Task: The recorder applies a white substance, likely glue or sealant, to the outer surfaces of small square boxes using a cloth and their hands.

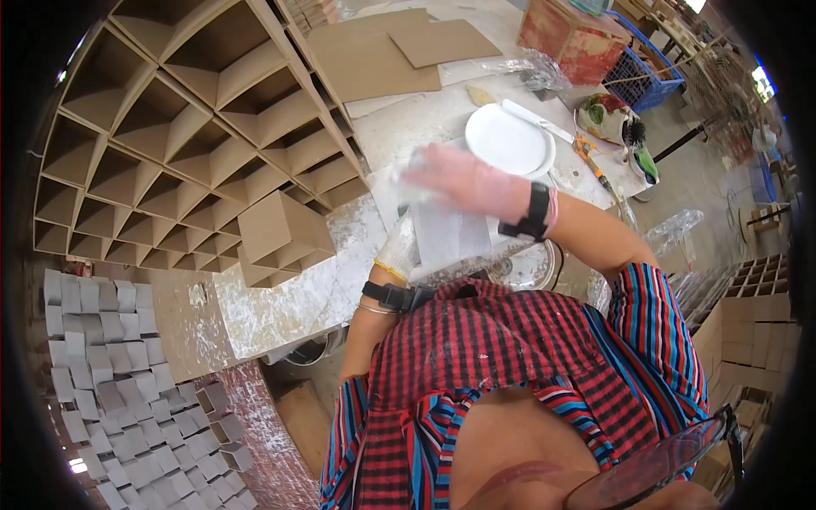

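Note:
My left hand (398, 246), in a white knit glove with a yellow cuff edge, rests beside a white, sheet-like piece (452, 234) on the worktable. Its fingertips are hidden. Above and across that piece passes my right hand (466, 183), its fingers smeared by motion, so whether it holds anything cannot be made out. A round white dish (508, 140) lies just beyond the right hand, with a flat white strip (537, 119) across its rim. Past the strip lies an orange-and-yellow handled tool (591, 161).
A large brown compartment grid (178, 110) stands at the left, with loose brown boxes (285, 225) against it. Brown boards (374, 55) lie at the back. A red box (571, 38) and blue basket (650, 72) are back right. Several small grey boxes (127, 374) are stacked lower left.

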Demonstrator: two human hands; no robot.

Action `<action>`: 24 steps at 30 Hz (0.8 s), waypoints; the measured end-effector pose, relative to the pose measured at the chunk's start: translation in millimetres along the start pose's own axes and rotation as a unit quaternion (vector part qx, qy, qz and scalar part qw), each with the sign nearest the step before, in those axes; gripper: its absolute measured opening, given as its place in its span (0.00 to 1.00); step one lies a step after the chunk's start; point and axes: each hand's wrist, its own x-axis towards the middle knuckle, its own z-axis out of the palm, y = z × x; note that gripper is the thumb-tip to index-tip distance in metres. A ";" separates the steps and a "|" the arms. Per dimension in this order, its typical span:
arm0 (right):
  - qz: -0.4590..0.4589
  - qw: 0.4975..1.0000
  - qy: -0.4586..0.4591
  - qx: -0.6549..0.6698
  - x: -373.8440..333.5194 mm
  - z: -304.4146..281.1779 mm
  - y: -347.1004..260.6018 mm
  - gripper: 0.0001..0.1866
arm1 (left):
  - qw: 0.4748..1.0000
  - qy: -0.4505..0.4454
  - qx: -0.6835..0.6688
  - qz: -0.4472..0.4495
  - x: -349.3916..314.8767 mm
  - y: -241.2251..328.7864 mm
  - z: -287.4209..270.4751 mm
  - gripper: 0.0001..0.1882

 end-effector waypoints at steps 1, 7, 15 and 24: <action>0.032 0.998 0.054 -0.006 3.8 -3.2 4.6 0.30 | 1.000 0.003 0.022 0.004 1.3 -0.2 0.9 0.24; -0.027 0.997 -0.062 0.024 -14.4 -4.7 -29.3 0.27 | 0.994 0.003 -0.106 -0.034 5.8 -4.8 -7.0 0.22; 0.122 0.987 0.102 0.027 -14.5 -14.5 6.5 0.27 | 0.990 -0.037 -0.139 -0.014 3.5 -13.0 -29.5 0.21; 0.011 0.995 -0.075 0.065 -39.1 12.0 -3.4 0.22 | 0.984 -0.110 -0.144 0.004 25.1 -39.6 -67.5 0.21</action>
